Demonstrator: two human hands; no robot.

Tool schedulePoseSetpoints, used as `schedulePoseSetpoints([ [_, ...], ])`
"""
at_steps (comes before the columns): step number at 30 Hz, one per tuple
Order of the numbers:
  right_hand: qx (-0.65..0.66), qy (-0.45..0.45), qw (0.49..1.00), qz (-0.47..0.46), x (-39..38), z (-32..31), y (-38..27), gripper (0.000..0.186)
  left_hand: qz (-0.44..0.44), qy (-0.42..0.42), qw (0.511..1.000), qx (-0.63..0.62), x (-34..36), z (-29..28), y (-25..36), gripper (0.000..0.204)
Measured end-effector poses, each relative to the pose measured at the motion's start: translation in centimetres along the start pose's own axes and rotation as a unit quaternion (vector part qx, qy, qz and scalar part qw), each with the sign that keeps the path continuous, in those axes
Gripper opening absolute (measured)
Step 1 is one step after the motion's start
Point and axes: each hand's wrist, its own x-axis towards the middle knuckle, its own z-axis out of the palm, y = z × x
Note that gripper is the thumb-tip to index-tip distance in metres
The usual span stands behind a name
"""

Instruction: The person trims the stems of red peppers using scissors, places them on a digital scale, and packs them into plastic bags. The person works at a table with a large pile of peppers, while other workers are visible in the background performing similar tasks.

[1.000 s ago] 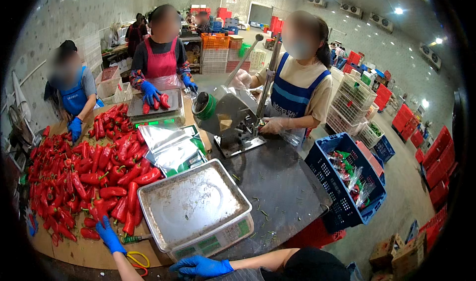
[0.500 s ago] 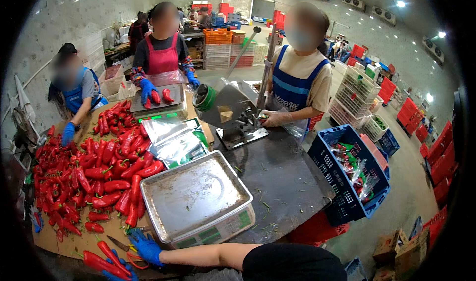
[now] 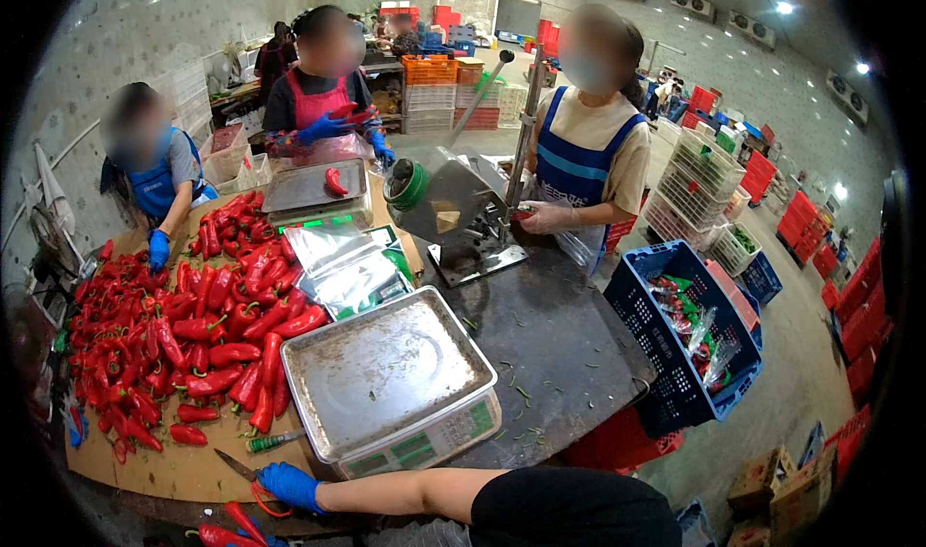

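Along the lower edge, my left hand point(image 3: 276, 541) in a blue glove is mostly cut off by the frame. It holds two long red peppers point(image 3: 245, 523). Just above and to the right, my right hand point(image 3: 289, 486), also blue-gloved, is closed on scissors. The scissors' point(image 3: 234, 464) dark blade points left and up, and their orange-red handle loop shows below the fingers. A small tool with a green handle point(image 3: 262, 443) lies on the cardboard beyond this hand. A large heap of red peppers point(image 3: 207, 354) spreads over the cardboard-covered table at the left.
A scale with a steel tray point(image 3: 386, 373) stands right of the heap, beside silvery bags point(image 3: 349, 267). Across the table are a second scale point(image 3: 313, 188), a metal machine point(image 3: 453, 205) and three co-workers. A blue crate point(image 3: 666, 354) with bagged peppers stands at the right.
My left hand and its peppers have moved down toward the frame's edge. My right hand has gone from spread fingers to a grip on the scissors, uncovering the green-handled tool.
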Motion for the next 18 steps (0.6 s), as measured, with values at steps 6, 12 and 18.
schedulePoseSetpoints([
  [6,0.039,0.037,0.998,0.028,0.8,2.2,-0.3,0.015,0.172,0.126,0.976,0.051,-5.1,8.6,1.8,0.062],
  [12,0.181,-0.096,0.967,0.153,2.3,-2.6,-1.2,0.020,0.233,0.097,0.947,0.200,-4.3,5.7,1.8,0.054],
  [18,0.393,-0.133,0.895,0.163,-2.3,-4.4,-0.1,0.036,0.229,0.013,0.973,0.025,-1.2,0.3,1.9,0.034],
])
